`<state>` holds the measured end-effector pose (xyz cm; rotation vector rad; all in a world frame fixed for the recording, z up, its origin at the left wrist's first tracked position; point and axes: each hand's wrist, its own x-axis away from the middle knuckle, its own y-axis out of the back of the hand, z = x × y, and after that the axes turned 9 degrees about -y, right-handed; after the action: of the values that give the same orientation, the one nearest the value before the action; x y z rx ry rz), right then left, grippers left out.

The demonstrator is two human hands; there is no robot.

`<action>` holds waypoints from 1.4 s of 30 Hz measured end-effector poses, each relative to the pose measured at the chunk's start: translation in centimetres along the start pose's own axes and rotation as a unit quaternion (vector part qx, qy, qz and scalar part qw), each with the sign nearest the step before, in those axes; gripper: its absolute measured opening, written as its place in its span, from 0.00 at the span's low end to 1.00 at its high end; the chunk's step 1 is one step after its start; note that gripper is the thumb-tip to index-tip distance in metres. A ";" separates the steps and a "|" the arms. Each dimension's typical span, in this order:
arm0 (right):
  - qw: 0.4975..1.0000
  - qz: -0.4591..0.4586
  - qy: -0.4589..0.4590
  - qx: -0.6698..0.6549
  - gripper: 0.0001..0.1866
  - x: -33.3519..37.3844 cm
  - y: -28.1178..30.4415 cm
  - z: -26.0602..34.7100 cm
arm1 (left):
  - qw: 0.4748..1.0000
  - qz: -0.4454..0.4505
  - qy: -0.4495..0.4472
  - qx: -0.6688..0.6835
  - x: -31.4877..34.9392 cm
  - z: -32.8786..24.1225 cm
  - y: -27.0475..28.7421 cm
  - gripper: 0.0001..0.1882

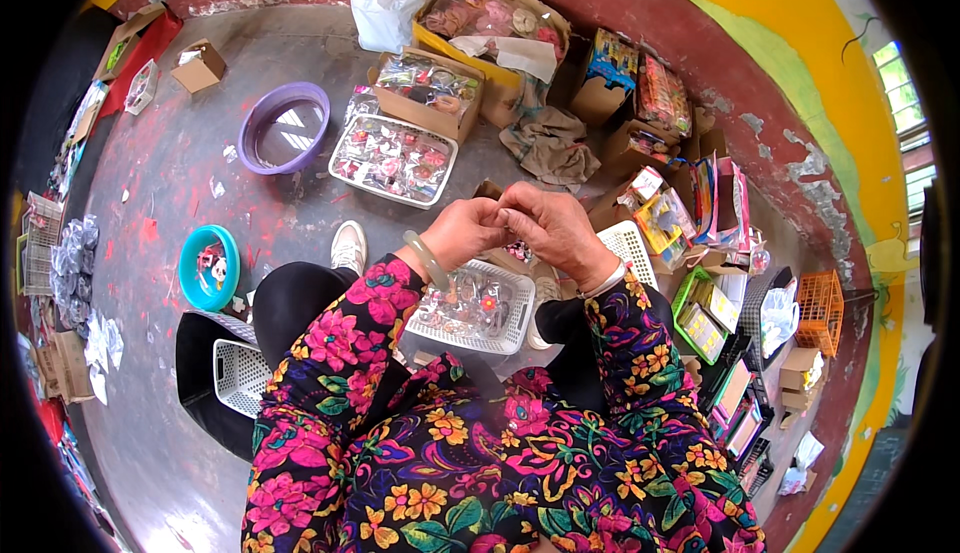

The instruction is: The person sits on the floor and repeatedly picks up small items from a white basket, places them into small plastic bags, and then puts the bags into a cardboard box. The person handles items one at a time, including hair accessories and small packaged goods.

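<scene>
My left hand [462, 234] and my right hand [551, 232] meet in front of me, fingertips pinched together. Whatever lies between the fingers is hidden or too small to name. Just below them, between my feet, a white plastic basket [414, 325] holds small clear-wrapped pieces with bits of red and orange. Farther off, a second white basket [337, 171] is filled with clear packets of pink and red pieces. Behind it stands a cardboard box [425, 113] with more packets.
A purple basin [249, 143] and a turquoise basin [190, 271] stand on the floor to the left. A crumpled cloth [550, 146] lies beyond my hands. Boxes, a green crate [687, 295] and an orange crate [820, 313] crowd the right side.
</scene>
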<state>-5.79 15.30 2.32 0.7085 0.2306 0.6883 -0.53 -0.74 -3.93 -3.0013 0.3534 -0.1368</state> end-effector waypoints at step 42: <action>0.996 -0.084 0.015 0.041 0.17 -0.4 -1.5 0.3 | 0.978 -0.172 -0.095 0.075 -0.4 0.0 -0.4 0.12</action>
<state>-5.22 14.03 1.55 0.7477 0.3432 0.5313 -0.82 -0.27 -3.93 -2.8648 -0.1881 0.0917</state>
